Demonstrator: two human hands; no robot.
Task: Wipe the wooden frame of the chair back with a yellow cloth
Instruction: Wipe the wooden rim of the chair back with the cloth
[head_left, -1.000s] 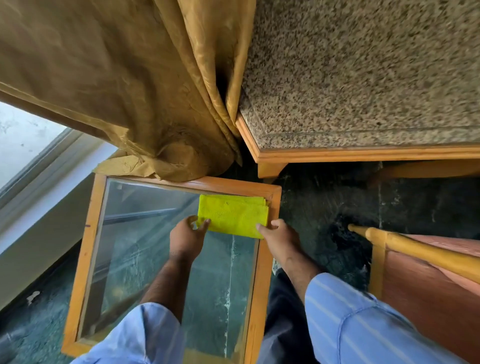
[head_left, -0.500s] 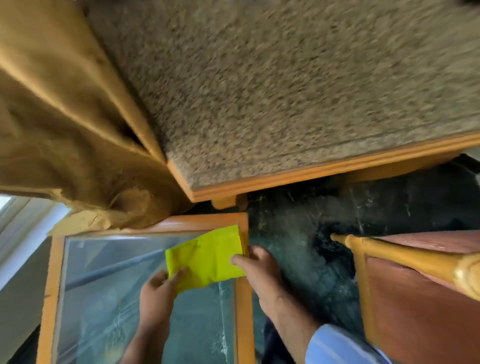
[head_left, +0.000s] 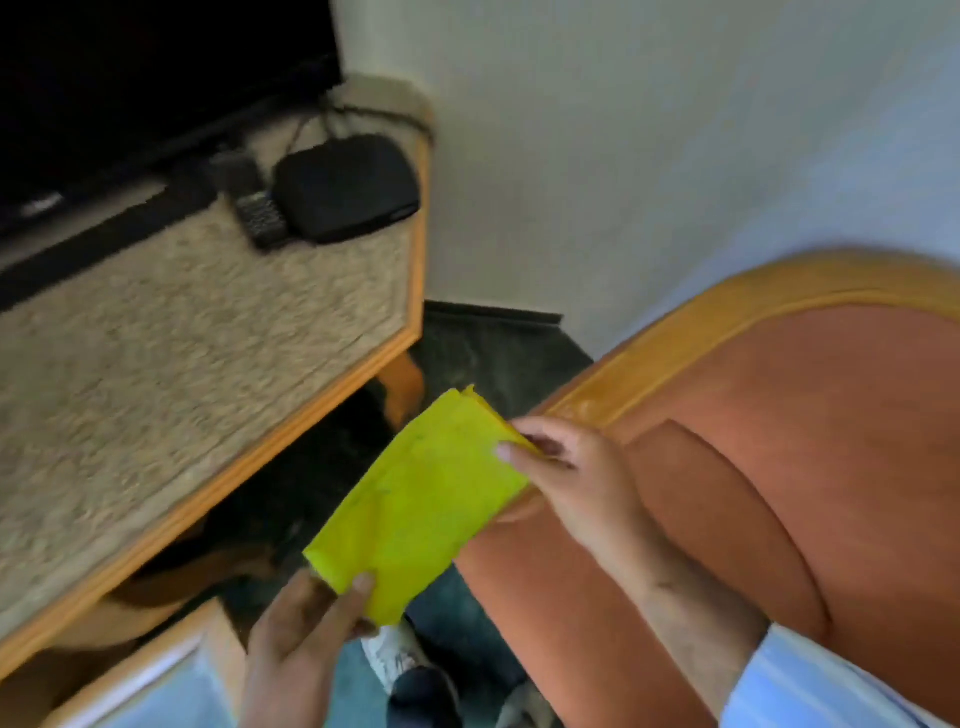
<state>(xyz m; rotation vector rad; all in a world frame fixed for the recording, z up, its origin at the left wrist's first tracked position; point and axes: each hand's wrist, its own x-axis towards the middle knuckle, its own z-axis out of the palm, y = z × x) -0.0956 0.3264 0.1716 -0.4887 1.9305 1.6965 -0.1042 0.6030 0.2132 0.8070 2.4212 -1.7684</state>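
A folded yellow cloth is held in the air between both hands, just left of the chair back. My left hand pinches its lower corner. My right hand grips its upper right edge, close to the left end of the chair's curved wooden frame. The frame runs up and to the right around the reddish-brown upholstered chair back. The cloth's right edge overlaps the frame's lower left end; I cannot tell whether it touches the wood.
A speckled stone-topped table with a wooden rim stands at left, carrying a black TV, a remote and a black box. A glass-topped side table corner is at bottom left. White wall behind; dark floor between.
The cloth has been lifted off the glass side table and carried right to the chair back. The view has swung up and right, from the curtain and glass table to the TV table and chair.
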